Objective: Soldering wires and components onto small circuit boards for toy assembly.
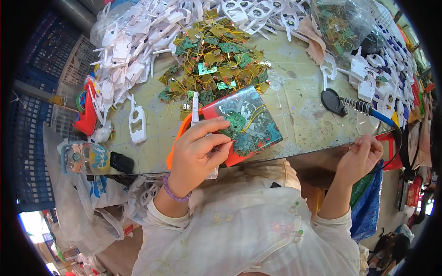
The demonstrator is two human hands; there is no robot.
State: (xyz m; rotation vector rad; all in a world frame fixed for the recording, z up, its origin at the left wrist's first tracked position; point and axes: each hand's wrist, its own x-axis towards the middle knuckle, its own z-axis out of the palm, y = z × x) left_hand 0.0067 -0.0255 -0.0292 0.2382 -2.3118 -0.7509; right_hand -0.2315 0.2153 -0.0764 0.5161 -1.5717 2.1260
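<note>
While the person's left hand (198,147) pinches a green circuit board (235,124) between thumb and fingertips in the head view, the board sits in front of a dark patterned block (267,124) with red sides; whether the two touch is unclear. Yellow wires (253,119) trail from the board. A white plastic piece (195,106) juts out beyond the same hand, and it cannot be told whether that is gripped too. The right hand (361,154), well apart near the table edge, has its fingers curled toward the thumb; whether they hold anything cannot be told. Beyond the block lies a heap of circuit boards (221,55), with white plastic housings (124,46) piled alongside.
</note>
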